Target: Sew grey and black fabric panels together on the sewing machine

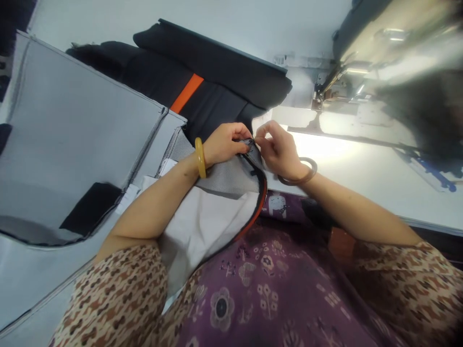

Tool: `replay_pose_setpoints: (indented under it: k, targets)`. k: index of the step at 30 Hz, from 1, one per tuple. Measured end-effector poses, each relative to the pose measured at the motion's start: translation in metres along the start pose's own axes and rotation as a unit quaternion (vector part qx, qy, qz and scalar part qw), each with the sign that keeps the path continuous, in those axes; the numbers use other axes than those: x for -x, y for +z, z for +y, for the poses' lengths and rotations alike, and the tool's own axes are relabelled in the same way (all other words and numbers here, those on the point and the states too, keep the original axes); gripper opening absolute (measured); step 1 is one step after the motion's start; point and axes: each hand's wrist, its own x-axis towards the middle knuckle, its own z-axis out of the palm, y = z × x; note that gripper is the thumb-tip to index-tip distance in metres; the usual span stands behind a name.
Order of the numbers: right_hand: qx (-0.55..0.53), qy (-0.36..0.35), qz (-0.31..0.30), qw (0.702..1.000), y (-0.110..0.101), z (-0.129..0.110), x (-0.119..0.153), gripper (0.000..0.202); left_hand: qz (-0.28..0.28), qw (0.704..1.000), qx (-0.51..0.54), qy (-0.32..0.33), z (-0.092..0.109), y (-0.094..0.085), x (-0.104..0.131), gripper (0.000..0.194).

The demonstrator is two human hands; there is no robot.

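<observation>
Fabric piece [235, 176]: grey mesh plus creased white panel [198, 212], curved edge [263, 195] trimmed black and orange. Draped slack against purple apron [249, 270], top end bunched.

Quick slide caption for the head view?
Left hand gripping fabric at its edge, right hand curled close beside it, sewing machine nearby.

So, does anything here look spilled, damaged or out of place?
Nothing clearly stands out: I see no spill or damage. The left hand pinches the grey mesh piece; the black fabric beyond lies unevenly layered, which seems ordinary. Blur hides detail around the sewing machine.
</observation>
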Motion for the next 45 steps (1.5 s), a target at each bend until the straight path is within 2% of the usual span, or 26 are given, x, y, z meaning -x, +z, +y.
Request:
replay_pose_setpoints:
  k: [7,11,16,19,27,32,34,37,39,42,45]
  targets:
    - [-0.067,-0.042,-0.002,0.997,-0.01,0.0,0.007,0.008,-0.004,0.999,-0.028,0.018,0.0,0.003,0.0,0.013]
    - [-0.099,0.029,0.029,0.994,-0.027,0.006,0.004,0.011,-0.014,1.0,0.024,-0.012,0.004,0.009,0.002,0.015]
    - [-0.142,0.118,-0.045,0.982,-0.045,0.004,0.019,0.014,-0.021,0.999,0.032,-0.006,0.008,0.019,0.003,0.015]
    - [-0.147,0.123,-0.041,0.981,-0.046,-0.002,0.03,0.016,-0.02,1.0,0.013,0.008,0.008,0.023,0.003,0.017]
    - [-0.033,0.051,-0.012,0.998,-0.037,-0.004,0.027,0.019,-0.002,0.999,-0.026,0.039,0.006,0.025,0.004,0.017]
    - [0.047,0.036,-0.039,0.997,-0.039,-0.004,0.022,0.021,0.005,0.998,-0.051,0.046,0.002,0.024,0.003,0.017]
    - [0.122,0.02,-0.06,0.991,-0.04,-0.008,0.02,0.024,0.005,0.997,-0.054,0.055,-0.001,0.023,0.002,0.017]
    - [0.245,-0.001,-0.1,0.965,-0.04,-0.019,0.015,0.026,0.011,0.996,-0.065,0.068,-0.004,0.024,0.001,0.016]
    - [0.286,-0.002,-0.12,0.951,-0.038,-0.026,0.013,0.025,0.018,0.994,-0.076,0.073,-0.005,0.024,0.001,0.015]
    - [0.272,0.023,-0.106,0.956,-0.036,-0.028,0.012,0.02,0.019,0.994,-0.082,0.074,-0.004,0.024,0.001,0.016]
    - [0.156,0.068,-0.062,0.983,-0.037,-0.018,0.015,0.013,0.02,0.994,-0.086,0.065,0.0,0.024,0.002,0.016]
